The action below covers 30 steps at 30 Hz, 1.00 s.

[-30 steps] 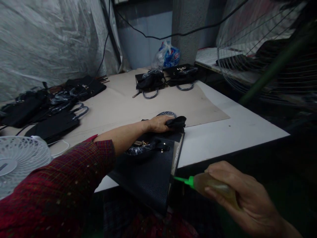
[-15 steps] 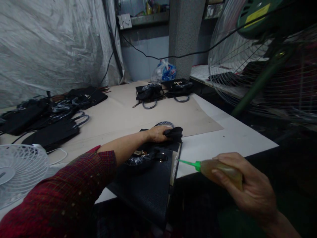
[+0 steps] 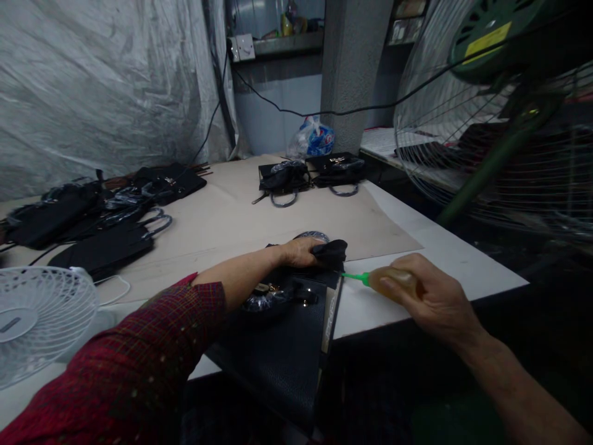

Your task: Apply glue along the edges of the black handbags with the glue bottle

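At lower centre I have the black bag (image 3: pixel 278 346) overhanging the table (image 3: pixel 454 262); right of centre, my right hand (image 3: pixel 430 293) clasps the amber bottle (image 3: pixel 393 283), nozzle (image 3: pixel 356 278) by the bag's side. Mid-frame, my left hand (image 3: pixel 300 252) grips dark cloth (image 3: pixel 332 252), seemingly exposing that side. Beyond: two more bags (image 3: pixel 323 178).

white table (image 3: pixel 467 269), largely covered by a beige sheet (image 3: pixel 222 213), with its white top showing along the right side. on the sheet lie piled black bags (image 3: pixel 104 247) at the left and, side by side toward the far end, two black handbags (image 3: pixel 283 175). a pebbled black bag (image 3: pixel 278 355) rests across the near edge, overhanging it.
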Motion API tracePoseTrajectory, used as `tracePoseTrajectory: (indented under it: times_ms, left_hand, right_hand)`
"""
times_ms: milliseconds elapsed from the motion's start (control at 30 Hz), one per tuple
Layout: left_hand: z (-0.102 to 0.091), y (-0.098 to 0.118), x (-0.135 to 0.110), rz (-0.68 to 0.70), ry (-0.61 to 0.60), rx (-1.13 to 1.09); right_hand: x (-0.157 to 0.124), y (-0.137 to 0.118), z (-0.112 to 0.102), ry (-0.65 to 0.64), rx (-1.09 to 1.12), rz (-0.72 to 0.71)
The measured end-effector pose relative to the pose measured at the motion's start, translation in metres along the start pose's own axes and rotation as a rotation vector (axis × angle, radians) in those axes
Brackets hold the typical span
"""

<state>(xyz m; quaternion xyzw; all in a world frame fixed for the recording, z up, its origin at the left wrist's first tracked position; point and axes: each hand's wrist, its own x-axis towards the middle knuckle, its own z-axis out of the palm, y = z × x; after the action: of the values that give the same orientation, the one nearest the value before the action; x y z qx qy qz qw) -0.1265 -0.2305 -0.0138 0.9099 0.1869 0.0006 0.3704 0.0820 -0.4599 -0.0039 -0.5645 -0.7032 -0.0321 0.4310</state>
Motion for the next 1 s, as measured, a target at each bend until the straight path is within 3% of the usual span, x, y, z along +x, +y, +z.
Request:
tracePoseTrajectory:
  times_ms: [100, 300, 433, 533, 633, 867, 1000]
  left_hand:
    - [0.002, 0.0, -0.003, 0.025, 0.019, 0.059]
    - [0.0, 0.016, -0.021, 0.056, 0.113, 0.217]
    - [-0.036, 0.043, -0.041, 0.083, 0.227, 0.337]
    - [-0.069, 0.07, -0.061, 0.119, 0.378, 0.558]
    - [-0.083, 0.094, -0.084, 0.092, 0.497, 0.724]
    - [-0.053, 0.113, -0.121, 0.11, 0.737, 0.859]
    - [-0.042, 0.121, -0.126, 0.162, 0.755, 0.823]
  right_hand:
    - [-0.003, -0.009, -0.006, -0.039, 0.061, 0.055]
    - [-0.039, -0.041, -0.011, 0.185, 0.044, 0.125]
    - [-0.061, -0.057, -0.018, 0.345, 0.011, 0.185]
    - [-0.065, -0.064, -0.02, 0.414, -0.013, 0.223]
    - [-0.062, -0.066, -0.016, 0.443, -0.02, 0.229]
    - [-0.056, -0.065, -0.001, 0.33, 0.077, 0.061]
    - [-0.05, -0.056, 0.005, 0.261, 0.11, -0.019]
